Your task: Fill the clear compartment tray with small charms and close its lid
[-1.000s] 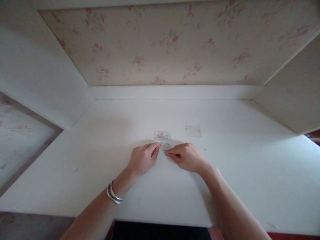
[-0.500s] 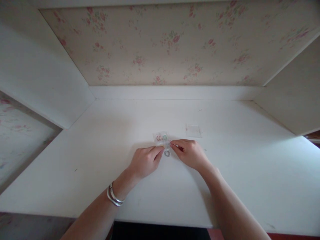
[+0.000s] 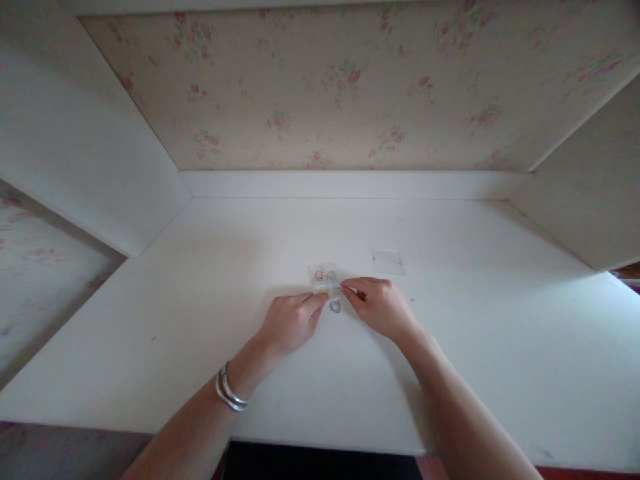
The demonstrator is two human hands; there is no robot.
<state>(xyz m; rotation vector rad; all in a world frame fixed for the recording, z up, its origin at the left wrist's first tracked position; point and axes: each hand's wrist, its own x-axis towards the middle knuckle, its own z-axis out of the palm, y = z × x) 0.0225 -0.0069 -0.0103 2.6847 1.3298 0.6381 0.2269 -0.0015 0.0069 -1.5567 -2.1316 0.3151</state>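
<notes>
A small clear plastic box point(image 3: 314, 271) lies on the white tabletop between my hands. It holds coiled red point(image 3: 320, 274) and green point(image 3: 333, 275) pieces at the back, with a bit of yellow point(image 3: 325, 291) at the near side. My left hand point(image 3: 293, 323) has its fingers closed at the near left corner of the box. With thumb and forefinger pinched, my right hand point(image 3: 380, 305) is at the box's right edge; its fingertips partly hide what they grip. Just in front of the box lies a grey ring point(image 3: 335, 307).
A flat clear plastic square point(image 3: 388, 261), like a lid, lies behind my right hand. The white tabletop point(image 3: 200, 280) meets a raised ledge point(image 3: 350, 184) and floral wall at the back, with white panels at both sides. Dark marks dot the surface.
More of the yellow shows by my left fingertips, which have shifted very slightly. Otherwise both hands, the box and the grey ring stay in place.
</notes>
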